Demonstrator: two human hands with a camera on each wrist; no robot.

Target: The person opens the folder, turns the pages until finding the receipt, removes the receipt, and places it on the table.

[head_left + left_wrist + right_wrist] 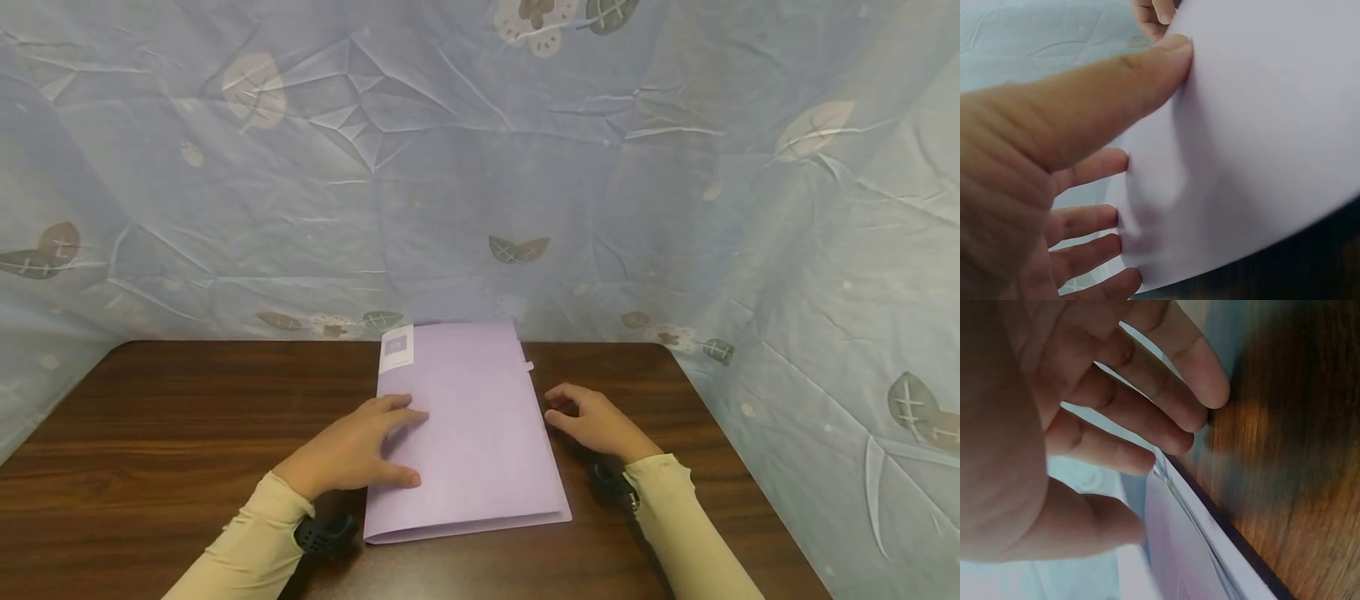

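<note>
A light purple folder (468,425) lies closed on the dark wooden table, with a white label (397,348) at its far left corner and a small pale tab on its right edge. My left hand (367,446) rests on the left part of the cover, fingers spread; the left wrist view has the thumb and fingertips at the cover's surface. Just beyond the right edge, my right hand (596,421) is beside the folder with relaxed, slightly bent fingers and nothing held. In the right wrist view, layered sheet edges (1194,519) show along the folder's side.
The wooden table (187,433) extends to both sides of the folder. A pale blue cloth (450,183) with leaf prints hangs behind the table and along its right side. Dark bands (326,533) circle both wrists below cream sleeves.
</note>
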